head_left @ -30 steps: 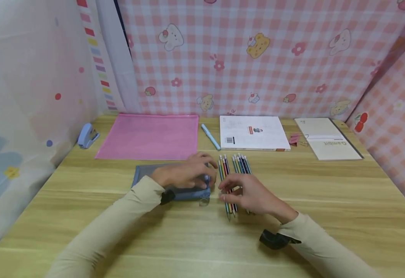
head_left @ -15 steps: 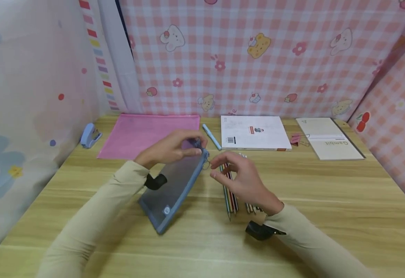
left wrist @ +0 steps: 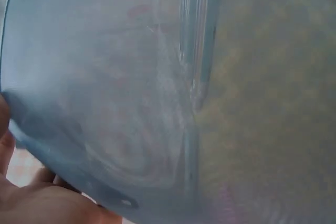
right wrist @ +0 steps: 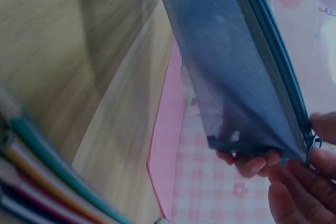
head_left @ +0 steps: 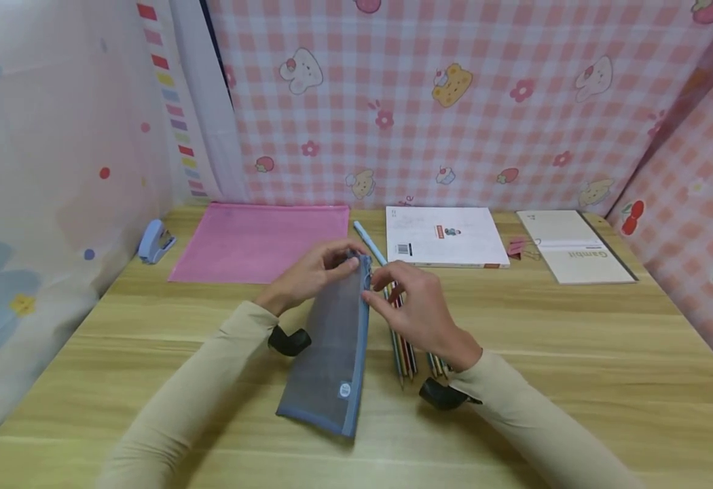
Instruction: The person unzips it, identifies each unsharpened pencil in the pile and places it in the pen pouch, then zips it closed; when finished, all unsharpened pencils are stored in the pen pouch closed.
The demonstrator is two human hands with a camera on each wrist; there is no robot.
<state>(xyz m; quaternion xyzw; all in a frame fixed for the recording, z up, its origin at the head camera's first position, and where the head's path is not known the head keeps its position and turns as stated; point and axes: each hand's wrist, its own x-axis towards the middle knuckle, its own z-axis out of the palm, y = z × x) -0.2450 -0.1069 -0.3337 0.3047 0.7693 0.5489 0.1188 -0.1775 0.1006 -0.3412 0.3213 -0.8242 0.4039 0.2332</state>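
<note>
A blue-grey mesh zip pouch [head_left: 332, 339] hangs slanted above the table, its zip edge facing right and a small round label near its lower corner. My left hand [head_left: 307, 277] grips the pouch's upper end, thumb in front and fingers behind. With fingertips at the top of the zip [right wrist: 283, 72], my right hand [head_left: 420, 309] pinches the zip pull; the fingers partly cover it. In the left wrist view, the pouch's mesh [left wrist: 105, 77] fills most of the frame. Under and beside my right hand lie two bundles of pencils [head_left: 407, 360], partly hidden by it.
Along the back lie a blue stapler [head_left: 155, 242], a pink folder [head_left: 259, 238], a light blue pen [head_left: 370, 242], a white book [head_left: 448, 234], pink binder clips [head_left: 517, 247] and a cream notebook [head_left: 576, 246]. Patterned cloth walls [head_left: 442, 122] enclose the table.
The pouch was first flat on the table; my left hand lifted its end and swung it more upright, its lower end moving right. My right hand came from over the pencils to the zip.
</note>
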